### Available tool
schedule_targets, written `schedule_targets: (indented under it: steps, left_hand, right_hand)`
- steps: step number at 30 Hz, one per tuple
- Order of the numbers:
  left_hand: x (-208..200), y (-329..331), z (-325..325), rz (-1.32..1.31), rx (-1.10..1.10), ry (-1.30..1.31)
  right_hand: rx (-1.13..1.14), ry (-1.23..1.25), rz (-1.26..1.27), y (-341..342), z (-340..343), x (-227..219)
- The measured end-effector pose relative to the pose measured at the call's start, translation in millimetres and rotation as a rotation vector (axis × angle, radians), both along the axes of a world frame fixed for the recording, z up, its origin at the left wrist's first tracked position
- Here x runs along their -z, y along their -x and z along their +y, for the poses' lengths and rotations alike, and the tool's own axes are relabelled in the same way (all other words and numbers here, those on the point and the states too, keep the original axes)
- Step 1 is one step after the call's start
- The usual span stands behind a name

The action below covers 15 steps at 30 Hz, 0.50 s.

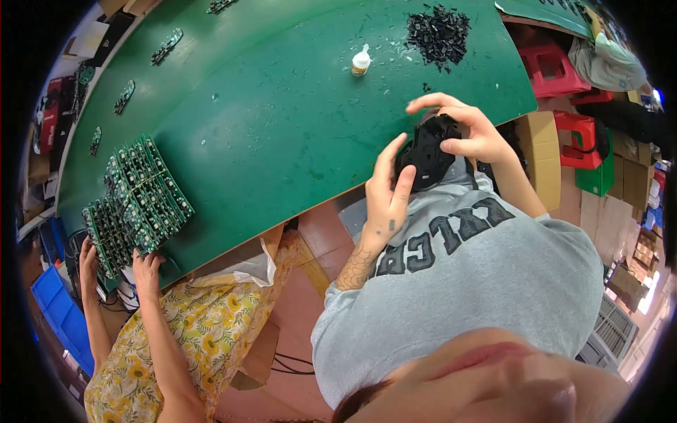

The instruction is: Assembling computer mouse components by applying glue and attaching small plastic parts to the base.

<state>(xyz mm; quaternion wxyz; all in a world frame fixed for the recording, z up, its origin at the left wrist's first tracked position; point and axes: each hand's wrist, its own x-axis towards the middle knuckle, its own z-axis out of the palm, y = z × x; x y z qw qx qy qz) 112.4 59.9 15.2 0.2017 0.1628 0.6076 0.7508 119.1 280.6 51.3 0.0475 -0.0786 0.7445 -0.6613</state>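
Note:
At the table's near edge, close to my grey shirt, I hold a black moulded plastic shell [429, 156] between both hands. My left hand [388, 192] closes round its left side, with the thumb and fingers on either side of it. On the right, my right hand [478, 132] grips the upper part, thumb pressed on its face and index finger reaching out over the top. The shell's underside is hidden. Beyond my hands lies a heap of small black plastic pieces [438, 35]. A small white bottle with a nozzle [360, 63] stands left of that heap.
The green table [282, 134] carries stacked circuit boards [144, 194] at its left end, where a co-worker's hands [147, 271] touch them. Single boards [166, 46] lie along the far left edge. A cardboard box [541, 158] and red stools [582, 139] stand to my right.

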Motion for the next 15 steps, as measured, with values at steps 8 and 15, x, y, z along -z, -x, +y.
schedule_targets:
  steps: [8, 15]
  left_hand:
    - [-0.9, -10.3, -11.6, -0.012, -0.213, 0.219]
    - [8.9, -35.6, -2.4, -0.054, -0.437, 0.286]
  right_hand:
    - [0.333, 0.571, -0.161, -16.8, 24.2, 23.2]
    - [0.603, -0.520, -0.166, -26.9, 62.8, 37.7]
